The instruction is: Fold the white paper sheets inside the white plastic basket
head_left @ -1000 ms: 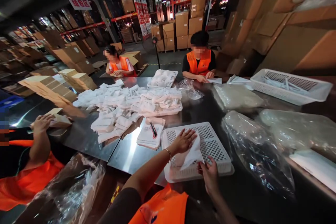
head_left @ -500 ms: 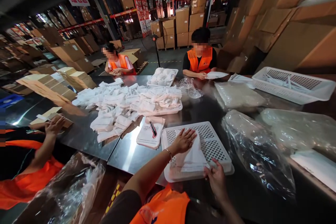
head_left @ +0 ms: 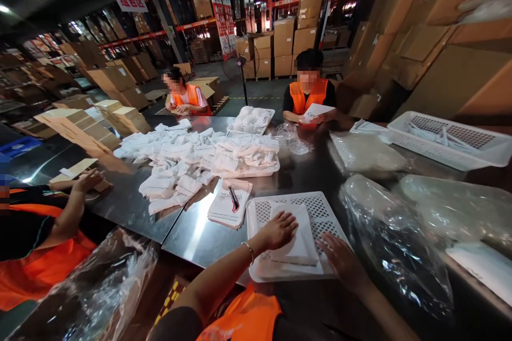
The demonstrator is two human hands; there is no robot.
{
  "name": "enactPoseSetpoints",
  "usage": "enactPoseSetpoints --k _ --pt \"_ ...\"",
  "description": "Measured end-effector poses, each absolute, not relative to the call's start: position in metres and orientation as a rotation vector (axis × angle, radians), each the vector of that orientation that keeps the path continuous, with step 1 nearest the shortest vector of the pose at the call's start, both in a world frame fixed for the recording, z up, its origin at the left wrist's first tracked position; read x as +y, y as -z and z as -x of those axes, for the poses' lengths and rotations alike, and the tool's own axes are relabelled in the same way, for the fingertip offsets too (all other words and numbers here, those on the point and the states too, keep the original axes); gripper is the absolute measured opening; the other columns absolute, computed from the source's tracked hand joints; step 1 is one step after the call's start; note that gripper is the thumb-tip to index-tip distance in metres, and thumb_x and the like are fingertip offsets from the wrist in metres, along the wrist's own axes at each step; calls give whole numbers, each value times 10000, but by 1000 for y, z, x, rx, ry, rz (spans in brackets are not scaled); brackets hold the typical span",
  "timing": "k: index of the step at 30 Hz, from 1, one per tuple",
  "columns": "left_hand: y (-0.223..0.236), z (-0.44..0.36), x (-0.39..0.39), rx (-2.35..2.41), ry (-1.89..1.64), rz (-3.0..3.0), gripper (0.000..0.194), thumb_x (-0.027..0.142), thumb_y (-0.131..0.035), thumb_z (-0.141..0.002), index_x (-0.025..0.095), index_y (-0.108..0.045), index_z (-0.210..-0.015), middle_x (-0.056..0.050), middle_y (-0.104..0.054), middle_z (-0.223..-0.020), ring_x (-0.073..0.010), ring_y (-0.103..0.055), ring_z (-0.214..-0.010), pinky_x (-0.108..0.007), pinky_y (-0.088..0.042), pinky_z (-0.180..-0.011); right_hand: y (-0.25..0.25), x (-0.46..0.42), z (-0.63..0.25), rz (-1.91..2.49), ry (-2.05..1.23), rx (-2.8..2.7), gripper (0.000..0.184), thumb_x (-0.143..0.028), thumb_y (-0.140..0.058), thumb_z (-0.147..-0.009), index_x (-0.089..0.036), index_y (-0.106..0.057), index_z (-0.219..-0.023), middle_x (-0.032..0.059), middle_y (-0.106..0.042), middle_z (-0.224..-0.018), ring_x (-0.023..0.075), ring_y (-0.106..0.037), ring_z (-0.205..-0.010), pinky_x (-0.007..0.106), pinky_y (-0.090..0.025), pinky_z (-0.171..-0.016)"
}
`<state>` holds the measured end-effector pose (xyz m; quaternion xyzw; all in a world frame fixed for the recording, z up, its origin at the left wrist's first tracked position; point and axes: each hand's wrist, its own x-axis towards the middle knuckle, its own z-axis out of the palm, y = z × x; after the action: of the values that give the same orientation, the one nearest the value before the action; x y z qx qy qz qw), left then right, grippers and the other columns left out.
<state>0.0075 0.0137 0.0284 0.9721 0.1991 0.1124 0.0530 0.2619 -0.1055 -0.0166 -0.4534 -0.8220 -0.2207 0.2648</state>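
A flat white packet (head_left: 302, 234), perhaps paper or thin cloth, lies in a white perforated plastic tray (head_left: 262, 269) in front of me. My left hand (head_left: 281, 229) rests palm down on the packet with its fingers stretched out. At the packet's right edge is my right hand (head_left: 340, 256), fingers spread and slightly blurred; whether it touches the packet I cannot tell. Left of the tray, a red and black utility knife (head_left: 233, 199) sits on a stack of printed white sheets or bags (head_left: 224, 213).
Beyond is a heap of white packets (head_left: 176, 154), some in a second tray. Clear plastic bags (head_left: 392, 234) lie to the right, with another white basket (head_left: 448, 141) behind them. Co-workers in orange vests sit across and left. An open box with plastic liner (head_left: 108, 282) stands lower left.
The packet's lower right part now lies flat and squared. My right hand has opened from a grip at its corner and moved up and right. The co-worker opposite has tilted a white packet upright.
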Motion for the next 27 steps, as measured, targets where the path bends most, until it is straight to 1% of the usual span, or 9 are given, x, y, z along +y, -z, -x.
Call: enactPoseSetpoints --k 2,4,8,13,16,18,22,25,27 --pt "-27 0 9 588 -355 -2928 403 292 -465 -956 99 -527 -1304 -153 -565 -1337 -236 -457 -1311 -412 -336 -1114 -4 -71 -256 998 677 -2517 633 39 -357 -810 -211 -442 -1385 68 -556 -1354 199 -465 -1295 389 -450 -1017" --pt "-23 7 7 546 -348 -2930 398 280 -483 -946 99 -537 -1296 -147 -587 -1313 -233 -500 -1271 -403 -360 -1098 -14 -43 -247 848 640 -2677 659 54 -338 -785 -173 -435 -1396 73 -553 -1362 185 -456 -1302 395 -428 -1041" --pt "-13 22 10 429 -317 -2979 400 228 -485 -927 95 -548 -1300 -137 -586 -1322 -220 -504 -1271 -385 -349 -1113 -7 -20 -246 711 547 -2734 575 13 -357 -818 -131 -479 -1361 96 -642 -1230 184 -550 -1198 405 -447 -1016" --pt "-4 47 12 210 -262 -3118 411 247 -471 -951 131 -525 -1342 -115 -469 -1444 -238 -374 -1378 -415 -279 -1165 -4 -24 -260 501 659 -2699 488 -83 -424 -902 -227 -487 -1364 92 -591 -1312 233 -514 -1250 469 -467 -998" --pt "-8 51 11 168 -267 -3202 388 227 -420 -988 173 -508 -1362 -91 -427 -1478 -213 -363 -1387 -403 -271 -1173 -11 -27 -255 366 687 -2723 404 -93 -421 -914 -164 -558 -1288 84 -609 -1291 213 -503 -1262 420 -476 -1016" --pt "-13 49 11 158 -292 -3242 385 194 -404 -997 187 -498 -1370 -84 -430 -1478 -199 -379 -1378 -391 -286 -1167 -15 -30 -250 342 658 -2733 387 -98 -410 -920 -140 -572 -1269 87 -620 -1275 203 -496 -1271 402 -474 -1030" --pt "-16 45 11 138 -296 -3262 354 187 -401 -1001 162 -539 -1327 -95 -471 -1446 -201 -419 -1352 -381 -316 -1150 -12 -38 -245 412 528 -2752 392 -112 -429 -915 -153 -565 -1280 100 -616 -1280 208 -489 -1279 409 -465 -1047" --pt "-9 46 9 129 -287 -3210 354 219 -368 -1015 161 -552 -1312 -88 -478 -1440 -202 -407 -1360 -377 -298 -1164 2 -43 -248 460 438 -2753 442 -104 -465 -879 -186 -547 -1305 98 -585 -1323 200 -437 -1324 424 -407 -1097" --pt "-2 48 7 165 -287 -3125 366 235 -339 -1024 167 -555 -1310 -77 -497 -1426 -189 -397 -1367 -362 -277 -1176 14 -46 -250 504 424 -2736 512 -96 -471 -824 -190 -534 -1323 101 -555 -1357 205 -384 -1361 449 -356 -1128"
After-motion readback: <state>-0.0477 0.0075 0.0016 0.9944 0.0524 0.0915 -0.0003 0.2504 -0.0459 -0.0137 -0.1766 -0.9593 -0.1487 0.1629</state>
